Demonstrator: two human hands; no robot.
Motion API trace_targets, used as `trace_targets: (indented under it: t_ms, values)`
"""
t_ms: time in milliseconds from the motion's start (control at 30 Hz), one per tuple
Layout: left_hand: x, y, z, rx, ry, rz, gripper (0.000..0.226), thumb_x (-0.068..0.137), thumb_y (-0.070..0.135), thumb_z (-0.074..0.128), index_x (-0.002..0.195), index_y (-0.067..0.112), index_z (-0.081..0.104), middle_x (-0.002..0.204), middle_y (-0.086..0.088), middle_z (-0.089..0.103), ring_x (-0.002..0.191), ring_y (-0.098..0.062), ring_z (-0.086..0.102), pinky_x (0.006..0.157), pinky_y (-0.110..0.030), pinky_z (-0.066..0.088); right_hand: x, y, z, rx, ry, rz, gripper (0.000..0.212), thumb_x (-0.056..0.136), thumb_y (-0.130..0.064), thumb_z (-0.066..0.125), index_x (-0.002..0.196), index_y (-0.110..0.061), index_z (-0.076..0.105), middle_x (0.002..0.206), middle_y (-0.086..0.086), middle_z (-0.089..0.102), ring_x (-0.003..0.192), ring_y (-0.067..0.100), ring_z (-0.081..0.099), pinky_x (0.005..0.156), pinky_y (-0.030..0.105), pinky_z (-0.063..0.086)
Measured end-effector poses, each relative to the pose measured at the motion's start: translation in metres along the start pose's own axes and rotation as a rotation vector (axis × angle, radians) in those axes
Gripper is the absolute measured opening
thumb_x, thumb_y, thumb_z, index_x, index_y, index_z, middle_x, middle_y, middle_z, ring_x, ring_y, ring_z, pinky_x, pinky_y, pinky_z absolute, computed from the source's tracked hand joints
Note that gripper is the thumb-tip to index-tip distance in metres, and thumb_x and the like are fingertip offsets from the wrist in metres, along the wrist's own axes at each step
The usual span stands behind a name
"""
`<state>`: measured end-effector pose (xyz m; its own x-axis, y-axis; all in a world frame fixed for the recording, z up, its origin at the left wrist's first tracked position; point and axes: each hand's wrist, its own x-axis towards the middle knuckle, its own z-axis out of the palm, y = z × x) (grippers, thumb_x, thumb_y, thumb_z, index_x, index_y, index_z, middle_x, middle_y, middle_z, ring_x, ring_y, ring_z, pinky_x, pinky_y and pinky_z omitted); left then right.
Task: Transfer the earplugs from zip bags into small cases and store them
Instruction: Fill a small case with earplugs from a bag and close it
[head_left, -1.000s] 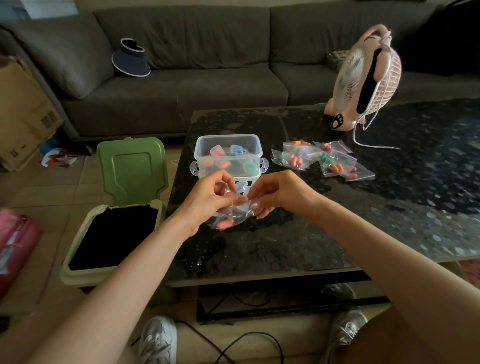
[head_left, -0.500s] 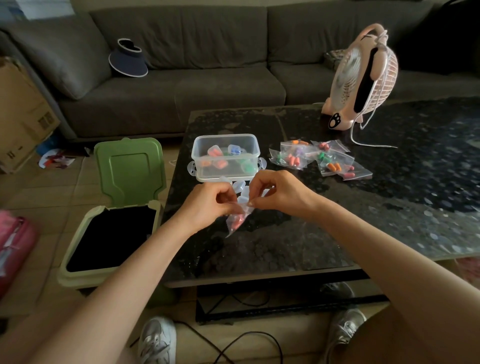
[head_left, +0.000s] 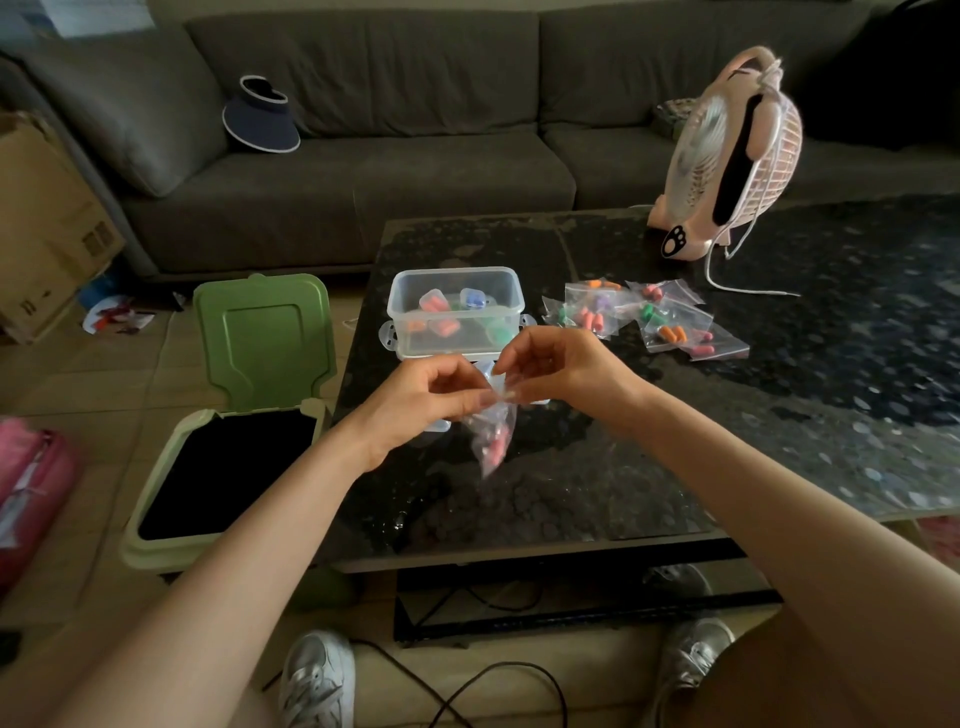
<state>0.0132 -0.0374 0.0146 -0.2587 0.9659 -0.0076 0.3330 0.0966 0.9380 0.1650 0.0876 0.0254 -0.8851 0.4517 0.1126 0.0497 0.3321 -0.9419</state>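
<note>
Pinching a crumpled clear zip bag (head_left: 490, 427) of pink earplugs (head_left: 496, 450), left hand (head_left: 426, 400) meets right hand (head_left: 563, 371).

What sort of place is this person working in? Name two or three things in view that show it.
Most likely a home living room: a grey sofa stands behind a dark low table, a pink fan sits on it, and a green-lidded bin stands open on the floor.

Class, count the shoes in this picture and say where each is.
2. The left shoe is on the floor at the bottom, beside a black cable; the right shoe is at bottom right, by the table base. No others show.
</note>
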Motion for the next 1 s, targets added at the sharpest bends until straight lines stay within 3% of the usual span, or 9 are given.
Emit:
trace_targets:
  t_ms: [100,300,400,533,600,700,867,1000]
  values:
    - [0.000,-0.001,0.003,0.027,0.006,-0.015,0.012,0.081,0.018,0.070,0.089,0.010,0.066,0.085,0.000,0.067,0.078,-0.007,0.061,0.073,-0.022,0.048,-0.001,0.002,0.000,-0.017,-0.006,0.008,0.029,0.073,0.013,0.069,0.089,-0.011,0.065,0.082,0.007,0.063,0.077,0.014,0.061,0.076,0.023,0.055]
    - [0.001,0.001,0.012,0.053,0.016,0.017,0.015,0.080,0.016,0.071,0.089,0.011,0.061,0.084,0.002,0.064,0.075,-0.007,0.059,0.062,-0.015,0.048,-0.001,0.005,0.000,0.046,0.039,0.017,0.025,0.077,0.012,0.066,0.098,-0.002,0.065,0.085,0.013,0.061,0.079,0.019,0.060,0.079,0.030,0.055]
    - [0.002,0.000,0.011,0.006,0.061,0.042,0.012,0.081,0.011,0.070,0.086,0.012,0.059,0.084,-0.001,0.064,0.077,-0.010,0.061,0.065,-0.021,0.051,0.001,0.005,0.001,0.062,0.041,0.028,0.032,0.077,0.005,0.068,0.104,-0.011,0.066,0.090,0.012,0.061,0.083,0.019,0.060,0.083,0.034,0.053]
    - [0.004,0.000,0.006,-0.113,0.145,0.053,0.019,0.078,0.007,0.071,0.079,0.014,0.053,0.073,0.003,0.061,0.068,-0.007,0.062,0.060,-0.024,0.051,0.000,0.008,0.000,0.092,-0.115,0.178,0.040,0.075,-0.010,0.067,0.113,-0.018,0.059,0.104,0.009,0.065,0.092,0.017,0.064,0.085,0.032,0.052]
    - [0.004,-0.001,0.004,-0.146,0.172,0.050,0.021,0.076,0.008,0.072,0.078,0.014,0.052,0.069,0.005,0.059,0.064,-0.007,0.061,0.059,-0.025,0.051,-0.001,0.010,0.002,0.137,-0.198,0.230,0.032,0.082,-0.003,0.066,0.112,-0.010,0.058,0.098,0.014,0.067,0.086,0.020,0.066,0.081,0.033,0.054]
    - [0.004,-0.002,0.003,-0.163,0.201,0.039,0.025,0.071,0.011,0.075,0.076,0.015,0.050,0.071,-0.001,0.059,0.061,-0.009,0.060,0.058,-0.025,0.051,-0.002,0.011,0.004,0.145,-0.188,0.233,0.024,0.083,0.005,0.063,0.106,0.000,0.061,0.087,0.016,0.067,0.076,0.020,0.066,0.071,0.028,0.057]
    - [0.004,-0.003,0.002,-0.125,0.213,0.012,0.021,0.076,0.010,0.073,0.086,0.014,0.055,0.077,-0.003,0.066,0.069,-0.014,0.065,0.062,-0.026,0.051,-0.002,0.013,0.000,0.026,-0.091,0.264,0.025,0.081,0.002,0.068,0.105,0.001,0.063,0.072,0.003,0.066,0.067,0.015,0.063,0.062,0.023,0.054]
    - [0.003,0.001,0.004,-0.114,0.200,0.027,0.016,0.081,0.019,0.070,0.086,0.014,0.056,0.083,-0.003,0.064,0.077,-0.013,0.064,0.065,-0.025,0.051,-0.003,0.012,-0.002,-0.006,-0.073,0.262,0.021,0.080,-0.005,0.071,0.099,0.000,0.064,0.072,0.006,0.064,0.064,0.014,0.060,0.060,0.023,0.050]
